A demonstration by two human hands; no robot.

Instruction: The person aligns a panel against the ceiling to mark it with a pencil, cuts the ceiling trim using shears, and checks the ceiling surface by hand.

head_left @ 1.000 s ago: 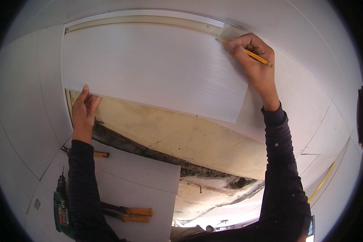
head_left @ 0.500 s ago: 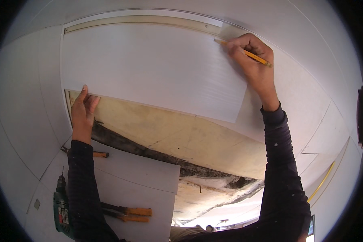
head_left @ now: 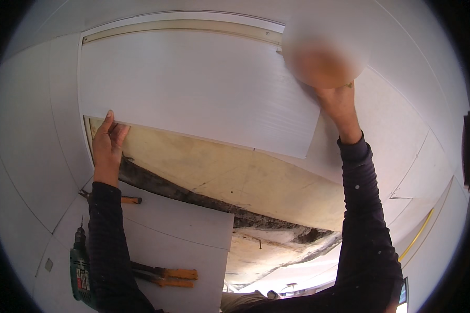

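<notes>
A wide white panel (head_left: 193, 88) lies over a pale yellow surface (head_left: 235, 161), leaving a beige strip (head_left: 167, 25) bare along its far edge. My left hand (head_left: 108, 146) grips the panel's near edge at the left corner, thumb on top and fingers curled at the edge. Over the panel's far right corner is my right hand (head_left: 335, 96), largely hidden by a blurred patch. A pencil (head_left: 279, 51) pokes out of that patch, its tip at the panel and its other end by the wrist, so the hand is closed on it.
A green drill (head_left: 79, 268), a tool with an orange handle (head_left: 130, 200) and a long orange-handled tool (head_left: 180, 274) lie near my left forearm, on or beside white sheets (head_left: 177, 229). A dark, rough-edged gap (head_left: 162, 189) crosses below the yellow surface. A yellow strip (head_left: 416, 237) runs at the right.
Both arms and the panel stay practically where they were. The right hand, clearly seen with the pencil before, is now mostly covered by a blur.
</notes>
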